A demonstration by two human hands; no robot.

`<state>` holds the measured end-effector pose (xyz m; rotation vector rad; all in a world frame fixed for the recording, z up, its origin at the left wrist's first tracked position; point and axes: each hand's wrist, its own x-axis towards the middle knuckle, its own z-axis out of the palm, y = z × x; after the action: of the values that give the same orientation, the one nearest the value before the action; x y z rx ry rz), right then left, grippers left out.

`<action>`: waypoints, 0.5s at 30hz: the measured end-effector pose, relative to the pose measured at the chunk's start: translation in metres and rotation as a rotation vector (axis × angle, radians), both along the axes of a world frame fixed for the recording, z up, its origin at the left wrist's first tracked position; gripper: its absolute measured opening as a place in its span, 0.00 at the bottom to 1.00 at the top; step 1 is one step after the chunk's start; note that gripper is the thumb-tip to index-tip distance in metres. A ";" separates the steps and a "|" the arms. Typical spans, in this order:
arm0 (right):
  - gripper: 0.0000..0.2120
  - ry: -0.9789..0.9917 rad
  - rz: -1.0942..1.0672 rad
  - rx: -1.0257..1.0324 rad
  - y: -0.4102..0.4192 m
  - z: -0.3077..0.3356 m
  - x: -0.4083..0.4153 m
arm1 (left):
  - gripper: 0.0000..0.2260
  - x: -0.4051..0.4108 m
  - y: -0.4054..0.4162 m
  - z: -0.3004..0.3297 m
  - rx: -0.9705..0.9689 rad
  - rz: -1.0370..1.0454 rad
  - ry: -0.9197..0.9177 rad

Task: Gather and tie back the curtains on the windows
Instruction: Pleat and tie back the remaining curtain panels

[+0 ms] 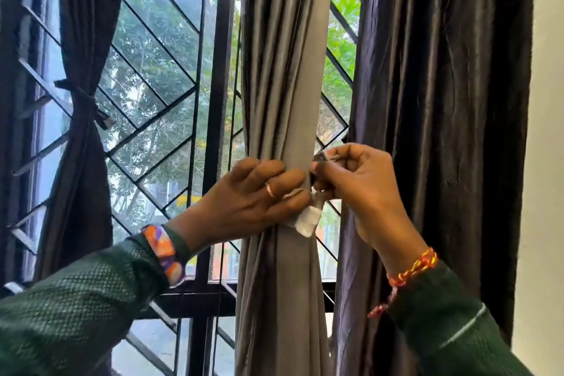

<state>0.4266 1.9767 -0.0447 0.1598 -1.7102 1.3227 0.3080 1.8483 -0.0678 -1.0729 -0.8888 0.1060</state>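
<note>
Daylight and green leaves show through a tall window with a black metal grille of diagonal bars [158, 76], and a pale wall [546, 131] runs down the far right. Against the middle of the glass hangs a grey pleated curtain [283, 55], gathered into a narrow column. At its waist the person's left hand [253, 195], a thin ring on one finger, wraps round the bundle with fingers curled over the folds. Just beside it, at the curtain's right edge, the right hand [354, 180] is closed, its fingertips pinching a pale grey tie-back strip [308, 218] whose loose end dangles below the two hands. Whether a knot has formed, I cannot tell; the fingers hide it. Both arms wear dark green knitted sleeves [79, 299]; an orange and purple bangle [164, 253] sits on the left wrist, a red and yellow braided thread [412, 268] on the right. To the left, a dark brown curtain [82, 40] is already cinched by its own band [82, 98]. To the right, another dark brown satin curtain [442, 101] hangs loose
</note>
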 end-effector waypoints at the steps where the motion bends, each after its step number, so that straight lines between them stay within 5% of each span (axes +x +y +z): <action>1: 0.06 -0.050 -0.020 0.036 -0.001 0.008 -0.002 | 0.05 0.003 -0.002 0.005 -0.046 0.035 0.066; 5: 0.06 -0.103 -0.328 0.268 -0.010 0.031 -0.015 | 0.06 0.012 -0.005 0.027 -0.260 0.164 0.192; 9: 0.07 -0.155 -0.640 0.533 -0.031 0.035 -0.013 | 0.10 0.019 -0.007 0.032 -0.228 0.324 0.104; 13: 0.09 -0.182 -0.592 0.559 -0.038 0.045 -0.019 | 0.20 0.016 -0.004 0.025 -0.128 0.515 0.008; 15: 0.08 -0.211 -0.453 0.507 -0.039 0.053 -0.023 | 0.16 0.015 -0.004 0.025 -0.156 0.636 -0.011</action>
<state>0.4035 1.9375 0.0078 -0.0817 -2.0833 0.5770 0.3227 1.8445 -0.0423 -0.8986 -1.2214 0.7077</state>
